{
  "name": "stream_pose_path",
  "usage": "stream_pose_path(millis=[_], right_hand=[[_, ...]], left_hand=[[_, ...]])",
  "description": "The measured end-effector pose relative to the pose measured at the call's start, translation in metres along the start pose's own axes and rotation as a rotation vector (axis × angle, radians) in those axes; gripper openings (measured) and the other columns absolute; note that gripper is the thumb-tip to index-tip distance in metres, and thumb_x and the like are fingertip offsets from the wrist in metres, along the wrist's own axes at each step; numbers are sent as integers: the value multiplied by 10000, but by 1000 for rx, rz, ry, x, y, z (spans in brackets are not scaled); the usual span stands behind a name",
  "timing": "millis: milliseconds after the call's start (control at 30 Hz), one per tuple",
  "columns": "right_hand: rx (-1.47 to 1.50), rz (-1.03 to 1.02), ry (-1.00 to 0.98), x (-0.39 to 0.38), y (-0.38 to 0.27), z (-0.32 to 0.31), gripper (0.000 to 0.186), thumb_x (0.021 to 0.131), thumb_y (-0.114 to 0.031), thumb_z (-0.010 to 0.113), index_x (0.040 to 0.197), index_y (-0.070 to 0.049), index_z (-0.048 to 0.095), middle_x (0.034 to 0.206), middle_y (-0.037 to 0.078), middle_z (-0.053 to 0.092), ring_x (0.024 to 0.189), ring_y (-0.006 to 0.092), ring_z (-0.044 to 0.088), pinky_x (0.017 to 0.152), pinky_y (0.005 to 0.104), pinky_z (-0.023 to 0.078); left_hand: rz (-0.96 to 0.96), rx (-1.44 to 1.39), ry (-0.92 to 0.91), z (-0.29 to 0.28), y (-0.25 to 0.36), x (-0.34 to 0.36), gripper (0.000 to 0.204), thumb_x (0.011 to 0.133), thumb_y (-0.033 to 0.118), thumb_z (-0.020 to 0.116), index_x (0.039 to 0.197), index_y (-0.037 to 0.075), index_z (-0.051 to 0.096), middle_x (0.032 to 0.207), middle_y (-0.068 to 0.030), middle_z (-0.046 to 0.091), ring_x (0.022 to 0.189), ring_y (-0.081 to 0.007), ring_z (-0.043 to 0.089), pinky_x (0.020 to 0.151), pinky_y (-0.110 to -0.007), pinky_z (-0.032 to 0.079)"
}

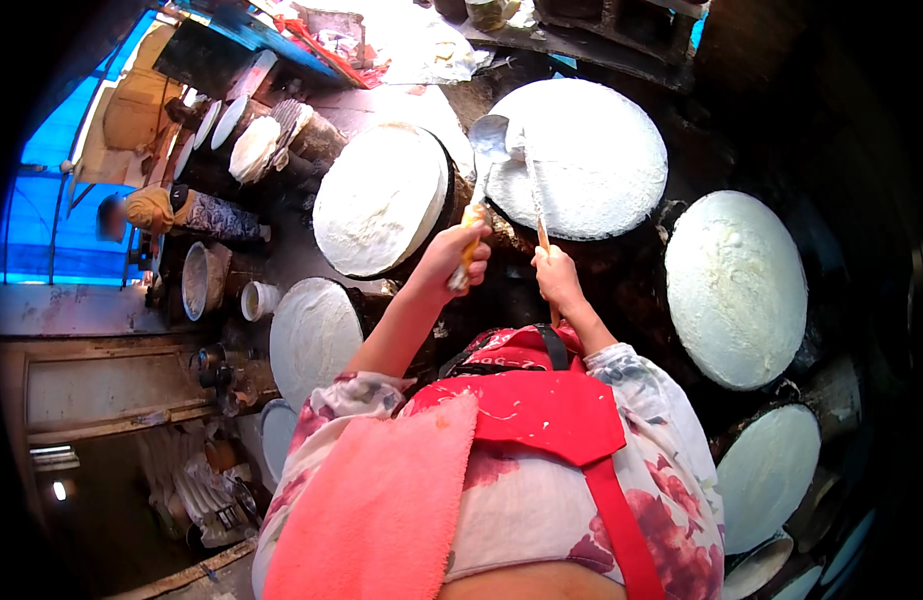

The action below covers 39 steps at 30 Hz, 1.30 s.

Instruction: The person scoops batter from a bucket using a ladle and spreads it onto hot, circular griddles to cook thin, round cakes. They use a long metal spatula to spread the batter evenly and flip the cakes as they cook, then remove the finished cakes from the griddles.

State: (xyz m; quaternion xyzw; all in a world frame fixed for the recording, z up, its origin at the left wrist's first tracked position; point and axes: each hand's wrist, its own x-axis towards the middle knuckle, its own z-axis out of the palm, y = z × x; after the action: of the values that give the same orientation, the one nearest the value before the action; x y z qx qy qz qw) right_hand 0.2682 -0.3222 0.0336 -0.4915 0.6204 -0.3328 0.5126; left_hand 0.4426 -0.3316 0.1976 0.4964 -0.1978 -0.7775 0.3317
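Note:
My left hand (454,256) grips the yellow handle of a metal ladle (488,140) whose bowl hovers between two round white steaming cloths. My right hand (557,274) holds a thin flat stick (535,195) that reaches up to the edge of the far white round surface (592,160). Another white round surface (380,200) lies just left of the ladle. A red apron and a pink towel cover my front.
More white round steamers stand at the right (737,290), lower right (767,475) and lower left (314,335). A person in a patterned sleeve (197,213) works at the left beside a metal bowl (204,280) and a white cup (259,299).

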Motion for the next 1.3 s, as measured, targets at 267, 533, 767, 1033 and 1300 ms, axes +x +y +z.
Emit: stream_pose_path(millis=[267, 533, 767, 1033, 1300], right_hand=[[-385, -462, 110, -16, -84, -37, 330, 939, -332, 431, 856, -34, 546, 695, 233, 606, 666, 437, 594, 641, 522, 470], [-845, -184, 130, 60, -23, -140, 363, 927, -308, 426, 839, 3, 593, 782, 251, 634, 742, 420, 632, 670, 502, 499], [-930, -311, -14, 35, -40, -109, 378, 942, -282, 363, 837, 3, 588, 808, 233, 635, 786, 413, 620, 726, 504, 485], [-1032, -323, -170, 12, -61, -71, 262, 892, -159, 389, 861, -16, 607, 878, 241, 619, 830, 434, 603, 693, 492, 495], [-958, -175, -32, 1, -49, -64, 415, 929, -359, 419, 902, 12, 603, 867, 277, 624, 844, 447, 597, 727, 497, 470]], left_hand=[[59, -251, 2, -33, 10, -8, 264, 977, 274, 430, 1095, 43, 482, 621, 16, 429, 426, -64, 387, 388, -219, 324], [195, -594, -371, -32, 43, -56, 358, 1001, 260, 359, 1205, -25, 429, 654, 3, 401, 426, -76, 405, 399, -227, 369], [444, -549, -135, -96, 33, -134, 342, 993, 235, 380, 1201, -34, 422, 666, -15, 411, 425, -75, 426, 366, -218, 367], [588, -626, 170, -192, -1, -219, 289, 983, 197, 408, 1139, -36, 477, 648, 4, 421, 422, -63, 428, 380, -209, 367], [615, -757, 179, -240, -33, -265, 268, 975, 209, 437, 1111, -19, 477, 660, 4, 436, 435, -68, 442, 400, -210, 379]])
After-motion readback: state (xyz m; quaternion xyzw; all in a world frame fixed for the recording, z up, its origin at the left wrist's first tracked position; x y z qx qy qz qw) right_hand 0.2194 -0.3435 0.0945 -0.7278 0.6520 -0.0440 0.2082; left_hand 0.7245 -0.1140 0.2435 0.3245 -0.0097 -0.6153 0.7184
